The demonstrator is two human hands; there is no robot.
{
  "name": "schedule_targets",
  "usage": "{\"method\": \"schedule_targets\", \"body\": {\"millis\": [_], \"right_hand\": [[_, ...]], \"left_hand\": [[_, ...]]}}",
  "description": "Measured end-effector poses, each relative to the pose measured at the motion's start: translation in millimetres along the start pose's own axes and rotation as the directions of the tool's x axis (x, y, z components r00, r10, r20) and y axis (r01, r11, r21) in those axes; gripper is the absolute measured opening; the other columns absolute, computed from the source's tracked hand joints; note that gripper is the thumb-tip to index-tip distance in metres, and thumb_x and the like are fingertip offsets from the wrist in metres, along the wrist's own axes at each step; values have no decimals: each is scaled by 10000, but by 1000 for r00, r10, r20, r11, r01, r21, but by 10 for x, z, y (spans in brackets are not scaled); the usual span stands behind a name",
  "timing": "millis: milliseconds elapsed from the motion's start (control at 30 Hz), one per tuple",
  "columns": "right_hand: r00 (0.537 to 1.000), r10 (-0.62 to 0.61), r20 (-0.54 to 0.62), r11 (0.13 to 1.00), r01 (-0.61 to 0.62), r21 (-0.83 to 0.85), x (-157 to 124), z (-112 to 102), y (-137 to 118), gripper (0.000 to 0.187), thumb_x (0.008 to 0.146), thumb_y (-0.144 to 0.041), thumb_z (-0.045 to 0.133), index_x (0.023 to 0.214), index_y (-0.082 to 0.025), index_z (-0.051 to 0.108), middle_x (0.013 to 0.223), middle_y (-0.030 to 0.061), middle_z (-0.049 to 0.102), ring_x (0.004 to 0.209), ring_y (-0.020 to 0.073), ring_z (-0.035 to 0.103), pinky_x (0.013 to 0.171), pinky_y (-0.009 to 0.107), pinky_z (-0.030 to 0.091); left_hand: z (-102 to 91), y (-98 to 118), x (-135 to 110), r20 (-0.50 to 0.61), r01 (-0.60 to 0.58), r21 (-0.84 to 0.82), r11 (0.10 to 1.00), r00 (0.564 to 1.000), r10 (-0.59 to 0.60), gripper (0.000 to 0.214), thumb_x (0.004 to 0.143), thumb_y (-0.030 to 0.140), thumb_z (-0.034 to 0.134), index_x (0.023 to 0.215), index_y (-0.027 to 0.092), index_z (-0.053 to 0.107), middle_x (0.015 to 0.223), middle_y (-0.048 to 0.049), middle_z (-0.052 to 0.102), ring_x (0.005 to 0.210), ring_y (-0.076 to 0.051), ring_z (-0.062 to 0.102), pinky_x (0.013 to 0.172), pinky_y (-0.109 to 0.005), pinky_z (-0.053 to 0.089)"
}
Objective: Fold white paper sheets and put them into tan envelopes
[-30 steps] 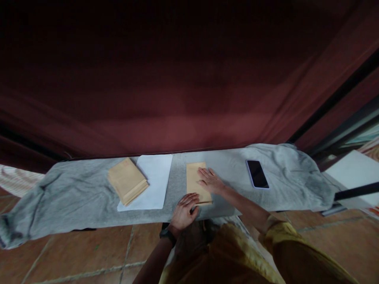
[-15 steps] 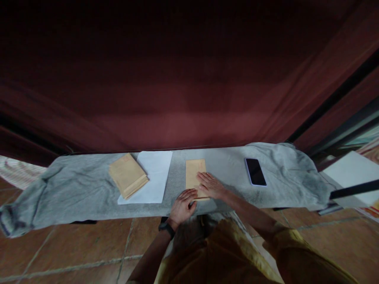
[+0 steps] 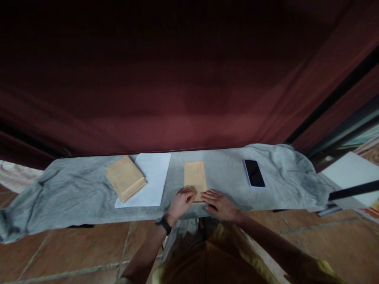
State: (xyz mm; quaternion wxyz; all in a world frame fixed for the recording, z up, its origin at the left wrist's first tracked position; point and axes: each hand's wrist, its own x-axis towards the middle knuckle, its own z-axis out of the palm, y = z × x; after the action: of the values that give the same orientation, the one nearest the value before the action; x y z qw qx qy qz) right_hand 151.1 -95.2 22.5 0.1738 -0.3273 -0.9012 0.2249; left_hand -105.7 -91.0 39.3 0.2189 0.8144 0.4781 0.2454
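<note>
- So the flat, rectangular brown paper envelope point(image 3: 194, 173) lay in front of the person, long axis running away from them, most of it beyond the fingertips.
- Both hands were at its near end, about equally close. The left hand point(image 3: 181, 202) had curled fingers on the left corner; couldn't tell if it was actually pinching paper.
- The right hand point(image 3: 221, 205) was loosely open, fingertips resting on the right corner, thumb apart, not gripping anything I could see.
- Couldn't tell what, if anything, was inside the envelope.
- Off left, a pile of brown paper envelopes point(image 3: 126, 177) sat askew, partly on white paper sheets point(image 3: 155, 173); contents hidden too.
- Off right, a dark-screened phone in a lilac case point(image 3: 254, 173).
- Everything lay on a wrinkly grey cloth point(image 3: 89, 189).
</note>
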Motion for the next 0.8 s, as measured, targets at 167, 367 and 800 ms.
{"method": "schedule_targets", "body": {"millis": [167, 367, 800], "right_hand": [[998, -10, -56, 998, 13, 56, 17, 47, 38, 348, 1031, -322, 467, 1315, -267, 661, 1435, 27, 617, 1371, 170, 531, 1224, 425, 352], [994, -37, -101, 997, 44, 62, 36, 52, 52, 342, 1015, -316, 507, 1317, -254, 655, 1413, 52, 635, 1335, 185, 567, 1196, 418, 392], [986, -6, -164, 993, 25, 115, 80, 45, 19, 324, 985, -269, 510, 1258, -241, 683, 1370, 49, 669, 1270, 170, 613, 1173, 371, 392]], "left_hand": [[127, -88, 502, 35, 5, 158, 987, 999, -10, 394, 1030, 335, 412, 1323, 172, 618, 1416, -108, 620, 1331, -203, 549, 1145, -385, 430], [363, -226, 923, 93, 17, 368, 929, 994, -55, 549, 1045, 398, 334, 1520, 135, 414, 1616, -127, 381, 1513, -247, 316, 1241, -468, 277], [496, -333, 1162, 50, -63, 461, 885, 998, 45, 602, 1049, 447, 298, 1579, 162, 311, 1620, -125, 370, 1524, -233, 291, 1256, -486, 236]]}}
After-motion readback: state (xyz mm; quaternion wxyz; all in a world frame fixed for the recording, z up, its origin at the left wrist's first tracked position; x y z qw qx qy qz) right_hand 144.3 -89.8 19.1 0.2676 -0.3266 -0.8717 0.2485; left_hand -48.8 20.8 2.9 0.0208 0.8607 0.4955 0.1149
